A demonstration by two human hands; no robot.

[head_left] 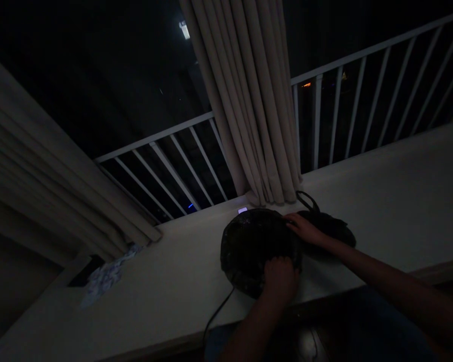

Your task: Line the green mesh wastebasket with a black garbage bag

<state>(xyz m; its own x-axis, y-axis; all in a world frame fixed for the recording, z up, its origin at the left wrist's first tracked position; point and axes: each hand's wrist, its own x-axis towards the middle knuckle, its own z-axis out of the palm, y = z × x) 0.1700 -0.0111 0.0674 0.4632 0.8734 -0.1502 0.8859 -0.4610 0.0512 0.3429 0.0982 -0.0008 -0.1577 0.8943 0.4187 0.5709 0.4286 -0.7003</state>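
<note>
A round black container (pixel 245 239) with an open top and a wrinkled, slightly shiny rim stands on the pale ledge; the dim light hides its inside. My left hand (pixel 281 276) is closed over its near rim, fingers curled inward. On the far right side of the rim, my right hand (pixel 305 229) grips with its fingertips, its thumb hard to see. Touching or just under my right forearm lies a dark bag-like item (pixel 335 229) with a looped strap. A thin dark cord (pixel 216 314) runs from the container's near side down over the ledge's edge.
Behind the container hangs a beige curtain (pixel 252 110), with another curtain (pixel 60 166) at left. A white railing (pixel 173 130) stands beyond the ledge (pixel 177 271). Patterned cloth (pixel 105 276) lies at left. A small lit object (pixel 242 210) sits behind the container.
</note>
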